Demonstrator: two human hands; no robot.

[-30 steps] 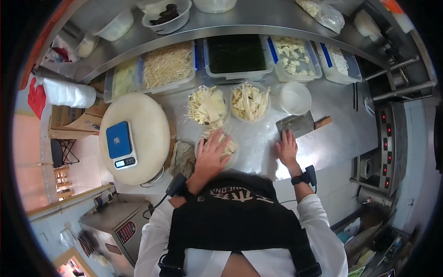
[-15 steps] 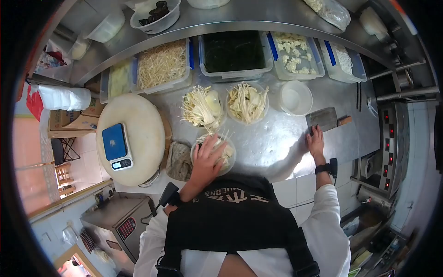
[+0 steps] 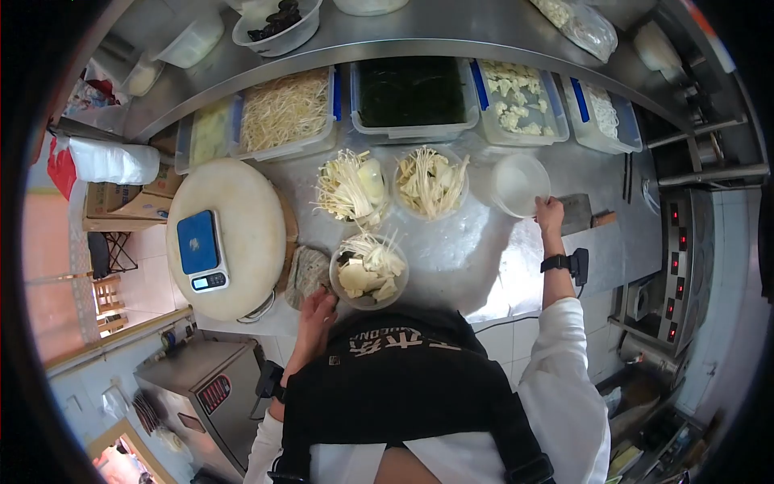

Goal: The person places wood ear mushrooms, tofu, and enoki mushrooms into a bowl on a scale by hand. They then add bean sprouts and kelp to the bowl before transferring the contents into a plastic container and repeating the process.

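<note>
My right hand (image 3: pixel 550 214) pinches the near right rim of an empty clear round bowl (image 3: pixel 520 185). A cleaver (image 3: pixel 576 213) lies just right of that hand. My left hand (image 3: pixel 317 315) is at the counter's front edge, fingers curled, beside a grey cloth (image 3: pixel 309 276); what it holds, if anything, is hidden. To its right stands a bowl of enoki and pale slices (image 3: pixel 369 273). Two more filled bowls, the left one (image 3: pixel 353 189) and the right one (image 3: pixel 432 182), stand farther back.
A round white board (image 3: pixel 227 282) at the left carries a blue-topped scale (image 3: pixel 198 242). Along the back are tubs of sprouts (image 3: pixel 284 113), dark greens (image 3: pixel 413 93), cauliflower-like pieces (image 3: pixel 516 101) and white strands (image 3: pixel 603 113), below a steel shelf (image 3: pixel 419 28).
My left hand has left the near bowl and moved left and down toward the cloth. My right hand has gone from the cleaver to the empty bowl, now gripped at its rim.
</note>
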